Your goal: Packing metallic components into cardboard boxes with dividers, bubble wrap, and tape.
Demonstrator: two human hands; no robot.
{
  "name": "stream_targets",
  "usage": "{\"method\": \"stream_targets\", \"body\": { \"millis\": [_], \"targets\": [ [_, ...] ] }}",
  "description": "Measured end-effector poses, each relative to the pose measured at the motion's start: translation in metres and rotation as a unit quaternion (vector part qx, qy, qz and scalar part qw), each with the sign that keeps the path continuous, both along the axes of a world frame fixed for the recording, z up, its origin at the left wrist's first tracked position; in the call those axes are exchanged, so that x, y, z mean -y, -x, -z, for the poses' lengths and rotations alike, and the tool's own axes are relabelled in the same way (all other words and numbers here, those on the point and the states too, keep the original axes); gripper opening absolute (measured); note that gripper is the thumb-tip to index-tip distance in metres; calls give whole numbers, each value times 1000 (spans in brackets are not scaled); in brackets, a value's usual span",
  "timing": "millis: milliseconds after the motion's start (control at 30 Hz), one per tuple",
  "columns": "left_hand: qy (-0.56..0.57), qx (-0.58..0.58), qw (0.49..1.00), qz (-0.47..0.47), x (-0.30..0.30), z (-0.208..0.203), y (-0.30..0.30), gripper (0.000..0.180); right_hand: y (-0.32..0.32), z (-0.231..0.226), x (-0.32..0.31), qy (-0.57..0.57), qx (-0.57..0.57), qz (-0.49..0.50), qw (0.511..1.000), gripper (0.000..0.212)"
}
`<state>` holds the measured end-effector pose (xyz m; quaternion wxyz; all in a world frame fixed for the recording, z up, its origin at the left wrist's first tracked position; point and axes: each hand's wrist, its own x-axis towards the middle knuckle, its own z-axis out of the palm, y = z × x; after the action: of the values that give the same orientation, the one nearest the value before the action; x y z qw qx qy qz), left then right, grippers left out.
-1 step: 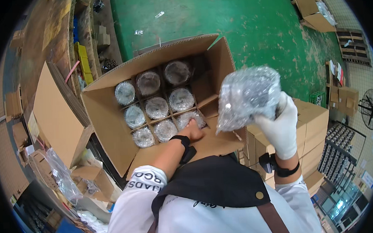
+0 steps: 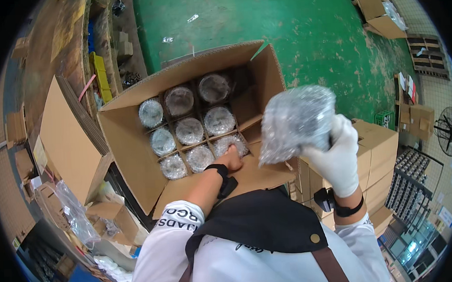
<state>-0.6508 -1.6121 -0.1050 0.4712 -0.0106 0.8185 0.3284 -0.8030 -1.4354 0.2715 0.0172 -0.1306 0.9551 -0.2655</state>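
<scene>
My right hand [image 2: 335, 158], in a white glove, is closed on a bubble-wrapped bundle [image 2: 297, 121]. It holds the bundle up beside the right wall of an open cardboard box [image 2: 134, 146]. Bubble wrap hides what is inside. My bare left hand [image 2: 230, 160] reaches over the box's near side with its fingers curled in. It touches or lies just over a wrapped round item [image 2: 235, 143] in the nearest row; what its fingers grip is hidden. Several similar wrapped round items [image 2: 189, 130] stand in the box between cardboard dividers [image 2: 206, 134].
Stacked closed cartons [image 2: 377, 143] stand right of the box. Flat cardboard sheets [image 2: 72, 133] lean on its left, near a wooden workbench [image 2: 58, 53]. Green floor [image 2: 219, 19] stretches beyond. A fan [image 2: 444, 132] and a rack [image 2: 409, 177] stand farther right.
The wrapped bundle in my right hand has shifted slightly left and down, tilting a little. My left hand has moved slightly left, staying at the same wrapped item.
</scene>
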Motion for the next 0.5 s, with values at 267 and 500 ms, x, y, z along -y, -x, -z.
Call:
{"method": "stream_targets", "body": {
  "millis": [267,500],
  "targets": [
    [-129,128,954,237,62,-159,74,69,-4,132,66,-379,166,-364,835,17],
    [-162,-122,965,-167,165,-317,-26,54,-34,225,59,-364,274,-449,769,35]
  ]
}}
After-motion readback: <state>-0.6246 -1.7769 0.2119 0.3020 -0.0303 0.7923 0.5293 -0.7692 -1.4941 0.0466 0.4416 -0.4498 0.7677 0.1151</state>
